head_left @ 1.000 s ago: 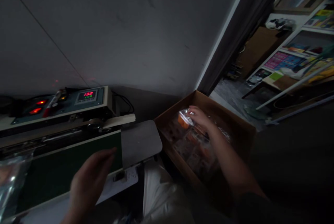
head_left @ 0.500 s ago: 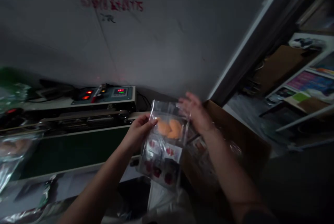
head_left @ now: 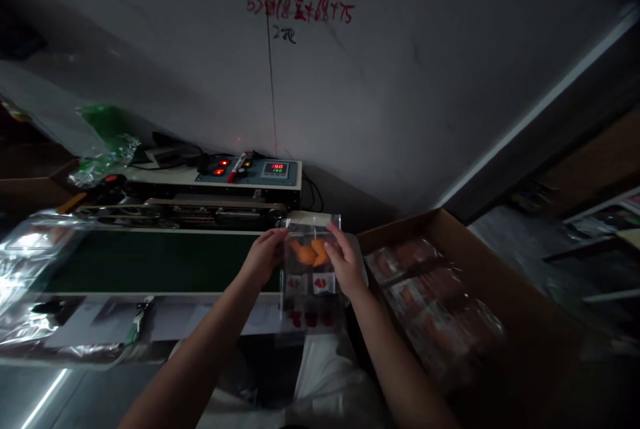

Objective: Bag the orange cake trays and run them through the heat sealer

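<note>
Here's the grey wall [head_left: 380,95] up ahead, red and black handwriting [head_left: 300,7] across it, and below it the band sealer [head_left: 165,177], its control panel [head_left: 253,179] lit! The display [head_left: 275,170] reads 190 in red over 190 in green, 2 switches glow red to its left, and a red-and-white marker [head_left: 238,167] lies right across the panel between them. Black cables [head_left: 316,192] loop down off the right end. Green conveyor belt [head_left: 165,261] along the front, a shiny heap of clear plastic [head_left: 43,249] crowding its left end, crumpled green plastic [head_left: 105,123] behind. On the pale ledge under the belt sits a small green-handled tool [head_left: 136,323], too dim to name.

Over to the containers: an open cardboard box [head_left: 480,262] on the right, filled clear packs [head_left: 435,309] bunched inside, contents brownish and murky; the near end sinks into shadow, and the right forearm crosses in front of it.

And the clear plastic bag [head_left: 310,277], upright, centre stage, just off the belt's right end! Orange pieces [head_left: 307,253] on top, 2 white sachets with red print below, dark red pieces at the bottom. The left hand [head_left: 264,259] pinches its upper left edge; the right hand [head_left: 346,265] holds the right edge, thumb across the front, forefinger stretched upward.
</note>
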A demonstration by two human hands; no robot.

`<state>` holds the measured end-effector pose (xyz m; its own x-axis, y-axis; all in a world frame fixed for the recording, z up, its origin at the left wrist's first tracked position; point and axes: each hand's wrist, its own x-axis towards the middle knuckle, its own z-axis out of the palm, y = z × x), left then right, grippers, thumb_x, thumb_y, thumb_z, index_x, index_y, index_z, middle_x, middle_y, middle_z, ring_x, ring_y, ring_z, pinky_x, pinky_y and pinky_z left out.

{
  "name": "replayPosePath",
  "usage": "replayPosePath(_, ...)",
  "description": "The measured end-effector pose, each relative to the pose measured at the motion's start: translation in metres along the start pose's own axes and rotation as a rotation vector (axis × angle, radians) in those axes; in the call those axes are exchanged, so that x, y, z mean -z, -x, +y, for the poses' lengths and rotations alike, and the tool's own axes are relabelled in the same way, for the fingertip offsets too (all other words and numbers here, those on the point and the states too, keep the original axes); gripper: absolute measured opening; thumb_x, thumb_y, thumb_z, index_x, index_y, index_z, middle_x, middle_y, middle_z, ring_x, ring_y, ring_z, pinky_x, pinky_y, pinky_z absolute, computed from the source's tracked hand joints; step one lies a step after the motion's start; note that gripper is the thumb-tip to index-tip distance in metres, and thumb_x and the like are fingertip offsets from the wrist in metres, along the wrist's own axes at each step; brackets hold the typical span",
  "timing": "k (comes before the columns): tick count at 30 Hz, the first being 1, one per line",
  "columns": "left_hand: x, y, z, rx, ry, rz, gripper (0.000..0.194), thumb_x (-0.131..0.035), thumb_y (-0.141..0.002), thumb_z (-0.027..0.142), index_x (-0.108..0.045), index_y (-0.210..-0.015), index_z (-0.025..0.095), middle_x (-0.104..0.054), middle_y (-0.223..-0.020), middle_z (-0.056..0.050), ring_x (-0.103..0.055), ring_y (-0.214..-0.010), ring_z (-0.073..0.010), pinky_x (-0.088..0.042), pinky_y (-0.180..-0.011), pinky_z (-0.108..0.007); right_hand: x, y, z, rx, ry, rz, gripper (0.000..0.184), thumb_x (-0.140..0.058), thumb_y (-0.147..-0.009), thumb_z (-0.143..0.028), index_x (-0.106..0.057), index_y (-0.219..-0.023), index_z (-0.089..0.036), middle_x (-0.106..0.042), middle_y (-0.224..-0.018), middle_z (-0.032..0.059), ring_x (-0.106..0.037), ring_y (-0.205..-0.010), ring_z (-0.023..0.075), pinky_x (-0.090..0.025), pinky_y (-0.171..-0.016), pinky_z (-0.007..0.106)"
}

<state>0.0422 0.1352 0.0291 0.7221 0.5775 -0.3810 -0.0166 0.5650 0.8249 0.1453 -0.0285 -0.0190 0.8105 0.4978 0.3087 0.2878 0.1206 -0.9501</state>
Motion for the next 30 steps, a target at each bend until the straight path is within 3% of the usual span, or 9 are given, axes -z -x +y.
replayPosePath(3, 0.0, -0.012, -0.002, 0.04, -0.013, 0.079, 0.032, -0.085, -0.06, 0.03, -0.065, -0.081, 0.015, -0.068, -0.073, -0.001, -0.064, -0.055, -0.0121, -0.048, -0.047, -0.019, 0.001, -0.001, 0.006, -0.013, 0.075, 0.043, 0.055, -0.056, -0.09, -0.051, -0.056, -0.137, -0.023, -0.051, -0.147, 0.0092, -0.046, -0.137, 0.0252, -0.041, -0.113, 0.044)
replayPosePath(8, -0.003, -0.03, -0.006, 0.169, 0.015, 0.078, 0.017, -0.075, -0.069, 0.019, -0.069, -0.083, 0.013, -0.071, -0.074, -0.007, -0.068, -0.061, -0.0166, -0.054, -0.053, -0.024, -0.002, -0.004, 0.022, -0.029, 0.1, 0.158, 0.058, -0.057, -0.087, -0.05, -0.056, -0.136, -0.018, -0.053, -0.144, 0.0128, -0.05, -0.133, 0.0259, -0.041, -0.112, 0.045)
replayPosePath(13, -0.01, -0.045, -0.004, 0.083, -0.008, 0.18, 0.011, -0.074, -0.067, 0.014, -0.067, -0.075, 0.012, -0.067, -0.063, -0.003, -0.061, -0.048, -0.0121, -0.048, -0.044, -0.02, -0.009, -0.011, 0.039, -0.088, 0.14, 0.206, 0.059, -0.052, -0.088, -0.049, -0.052, -0.138, -0.019, -0.051, -0.146, 0.013, -0.049, -0.134, 0.0246, -0.039, -0.113, 0.046)
replayPosePath(17, -0.012, -0.044, 0.003, 0.02, -0.006, 0.246, 0.009, -0.071, -0.068, 0.011, -0.063, -0.065, 0.012, -0.061, -0.053, 0.0, -0.055, -0.041, -0.0095, -0.041, -0.039, -0.018, -0.022, -0.018, 0.042, -0.045, 0.21, 0.253, 0.055, -0.051, -0.086, -0.046, -0.055, -0.133, -0.018, -0.056, -0.138, 0.0144, -0.052, -0.128, 0.0252, -0.042, -0.109, 0.044)
replayPosePath(20, -0.004, -0.038, 0.01, 0.001, -0.003, 0.271, 0.012, -0.071, -0.064, 0.011, -0.061, -0.06, 0.012, -0.06, -0.051, -0.001, -0.055, -0.04, -0.0103, -0.04, -0.038, -0.019, -0.036, -0.022, 0.041, -0.004, 0.219, 0.27, 0.054, -0.055, -0.082, -0.043, -0.058, -0.127, -0.015, -0.059, -0.127, 0.0169, -0.056, -0.118, 0.0267, -0.046, -0.103, 0.043)
replayPosePath(24, 0.014, -0.034, 0.015, -0.031, 0.001, 0.302, 0.012, -0.074, -0.06, 0.012, -0.061, -0.06, 0.013, -0.061, -0.051, -0.001, -0.055, -0.04, -0.0109, -0.039, -0.038, -0.019, -0.055, -0.022, 0.037, -0.063, 0.181, 0.279, 0.054, -0.057, -0.081, -0.043, -0.055, -0.127, -0.016, -0.056, -0.12, 0.0155, -0.059, -0.095, 0.0218, -0.051, -0.091, 0.04)
replayPosePath(30, 0.034, -0.037, 0.022, -0.089, 0.01, 0.375, 0.014, -0.075, -0.059, 0.014, -0.061, -0.059, 0.014, -0.059, -0.047, 0.001, -0.053, -0.039, -0.0107, -0.04, -0.04, -0.02, -0.083, -0.025, 0.028, -0.098, 0.182, 0.314, 0.037, -0.062, -0.078, -0.034, -0.053, -0.111, -0.019, -0.054, -0.113, 0.012, -0.056, -0.096, 0.0213, -0.051, -0.091, 0.037)
